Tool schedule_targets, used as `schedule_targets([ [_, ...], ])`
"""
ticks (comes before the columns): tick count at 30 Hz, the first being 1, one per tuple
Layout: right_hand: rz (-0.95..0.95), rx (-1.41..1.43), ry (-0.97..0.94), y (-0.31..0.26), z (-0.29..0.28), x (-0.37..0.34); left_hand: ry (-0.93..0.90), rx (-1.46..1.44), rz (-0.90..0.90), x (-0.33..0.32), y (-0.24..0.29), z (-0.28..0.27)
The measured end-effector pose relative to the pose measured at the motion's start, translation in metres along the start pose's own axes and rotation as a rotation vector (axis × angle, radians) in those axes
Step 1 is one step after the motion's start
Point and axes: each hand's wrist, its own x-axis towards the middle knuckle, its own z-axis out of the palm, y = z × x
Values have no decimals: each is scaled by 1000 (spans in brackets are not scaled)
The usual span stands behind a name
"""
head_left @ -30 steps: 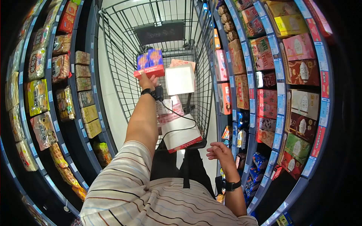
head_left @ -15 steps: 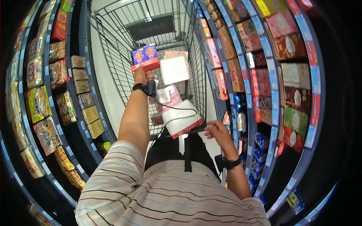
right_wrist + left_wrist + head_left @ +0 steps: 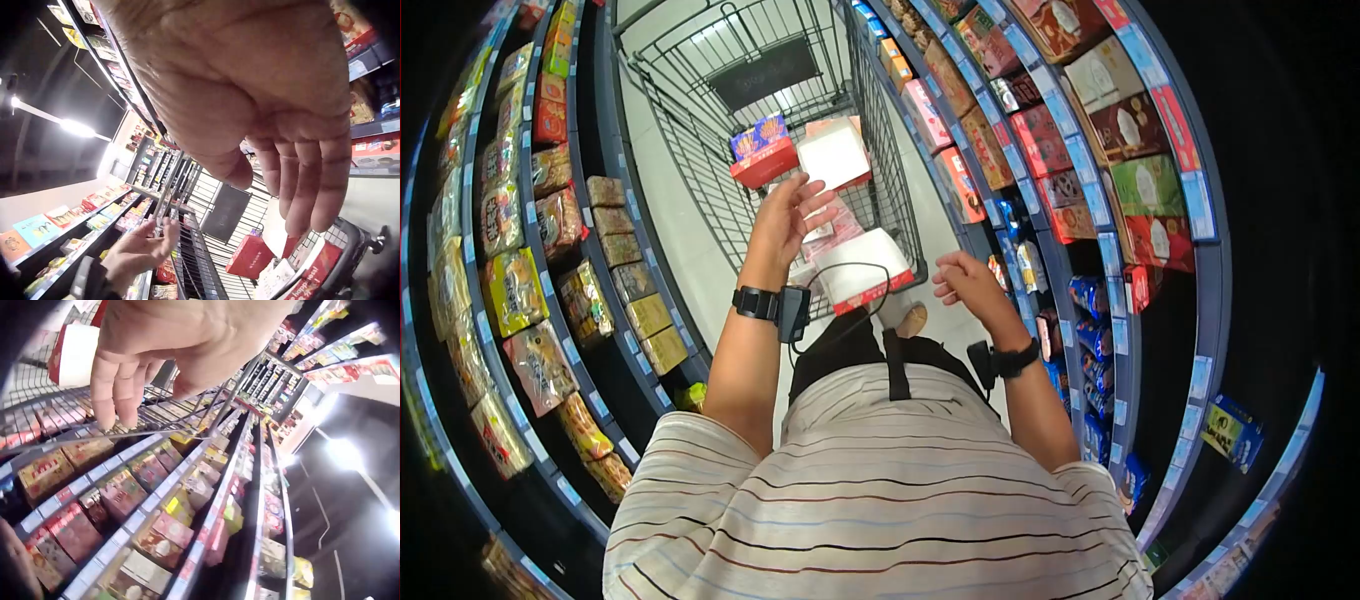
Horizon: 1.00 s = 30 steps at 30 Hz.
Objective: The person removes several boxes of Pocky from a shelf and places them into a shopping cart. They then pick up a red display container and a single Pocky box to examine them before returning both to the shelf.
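Note:
My left hand (image 3: 790,225) hovers over the near half of the wire shopping cart (image 3: 690,165), its fingers relaxed and holding nothing. A red box with a blue-purple top (image 3: 762,148) stands just beyond it, by the cart's left wall. Beside that box lies a white-faced box (image 3: 836,152). Closer to me are a pink package (image 3: 842,218) and a white box with red sides (image 3: 863,262). My right hand (image 3: 972,285) hangs off the cart's near right corner, fingers loosely bent around nothing. The right wrist view shows the red box (image 3: 250,256) in the cart, apart from both hands.
Shelves of packaged snacks line the left side (image 3: 510,285), and shelves of boxed goods (image 3: 1135,130) line the right, close to the cart. Pale floor (image 3: 650,160) shows along the cart's sides. A cable (image 3: 840,265) loops from the left wrist.
The left hand has let go of the blue-topped red box and drawn back toward me. The box stays at the cart's left side. The right hand remains beside the cart.

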Motion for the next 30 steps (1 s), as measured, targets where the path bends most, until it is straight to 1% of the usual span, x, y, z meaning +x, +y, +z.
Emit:
schedule_targets([
  [3,5,-39,-53,14,-8,-1,-124,-171,68,-44,3,-2],
  [5,8,-55,-89,27,-8,-7,-164,-152,91,-79,8,3],
  [7,19,-102,-115,38,-8,-14,-112,-5,115,-116,10,12],
  [9,17,-122,-147,56,-8,-14,-53,155,115,-146,8,3],
  [13,9,-187,-156,73,-6,-14,200,349,77,-216,12,-40],
  [15,-7,-225,-145,77,-3,-14,287,366,120,-259,24,-64],
  [16,-22,-248,-134,75,-2,-12,366,415,148,-281,31,-70],
  [17,-144,-211,-158,92,3,-3,432,458,188,-301,37,-74],
  [18,-254,-284,-113,101,10,10,444,443,274,-314,37,-86],
  [19,-361,-364,-56,110,16,23,351,473,261,-323,44,-115],
  [20,-463,-445,12,118,22,36,357,557,386,-329,39,-110],
  [21,-556,-353,10,114,26,35,249,609,414,-320,36,-175],
  [22,-296,-420,-32,92,24,24,586,512,264,-301,25,-190],
  [23,-397,-540,29,105,27,32,638,565,276,-283,2,-220],
  [24,-253,-505,-32,91,26,23,576,687,210,-265,-22,-246],
  [25,-257,-544,-34,86,26,22,436,669,216,-249,-49,-247],
  [26,-257,-584,-37,86,27,22,475,761,-22,-215,-68,-257],
  [27,-250,-623,-40,88,29,22,463,753,-92,-202,-85,-241],
  [28,-252,-650,-20,90,30,22,459,749,-161,-180,-103,-243],
  [30,-215,-701,-9,97,33,25,374,756,-241,-152,-123,-251],
])
